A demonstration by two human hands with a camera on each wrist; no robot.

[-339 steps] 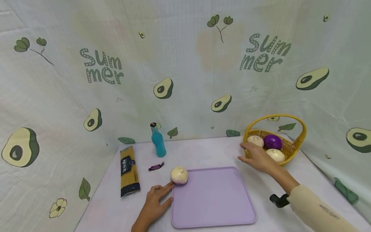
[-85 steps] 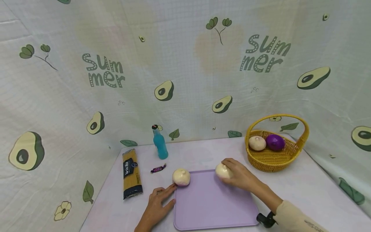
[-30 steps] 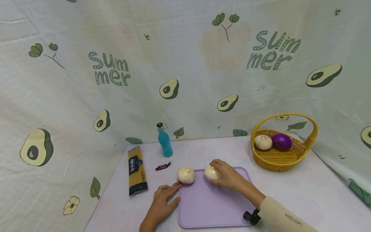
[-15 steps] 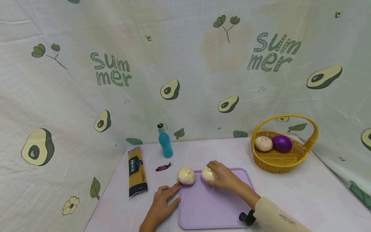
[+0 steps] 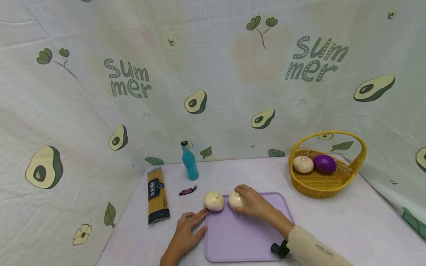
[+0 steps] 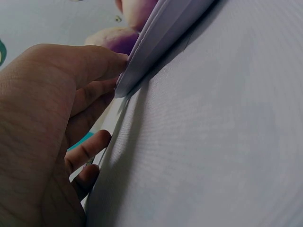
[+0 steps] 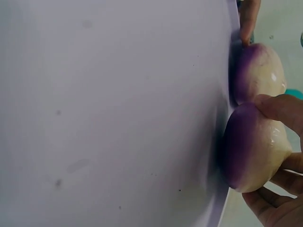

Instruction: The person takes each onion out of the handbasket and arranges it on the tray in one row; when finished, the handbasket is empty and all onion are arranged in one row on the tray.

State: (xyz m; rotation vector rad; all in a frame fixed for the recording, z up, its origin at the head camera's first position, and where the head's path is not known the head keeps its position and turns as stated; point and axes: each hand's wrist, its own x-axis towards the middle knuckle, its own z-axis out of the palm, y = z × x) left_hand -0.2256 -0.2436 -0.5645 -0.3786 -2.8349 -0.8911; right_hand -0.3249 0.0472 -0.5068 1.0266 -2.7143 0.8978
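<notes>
My right hand (image 5: 253, 205) grips a white-and-purple turnip (image 5: 235, 200) at the back edge of the lilac tray (image 5: 246, 236). In the right wrist view, thumb and fingers lie round this turnip (image 7: 253, 146), purple side toward the tray. Close beside it, at the tray's back left corner, sits a second turnip (image 5: 213, 201). My left hand (image 5: 186, 234) lies at the tray's left side, fingers spread. Its fingertips reach the rim near the second turnip; in the left wrist view that hand (image 6: 61, 109) touches the tray's edge (image 6: 147, 47).
A yellow wicker basket (image 5: 316, 192) at the back right holds a pale turnip (image 5: 303, 164) and a purple onion-like vegetable (image 5: 325, 164). To the left are a spaghetti pack (image 5: 158, 197), a wrapped candy (image 5: 188, 191) and a blue bottle (image 5: 190, 164). A printed cloth hangs behind.
A turnip has left the basket in my right hand and come over the tray. Lately it has slid left, closer to the second turnip. My left hand has stayed at the tray's edge.
</notes>
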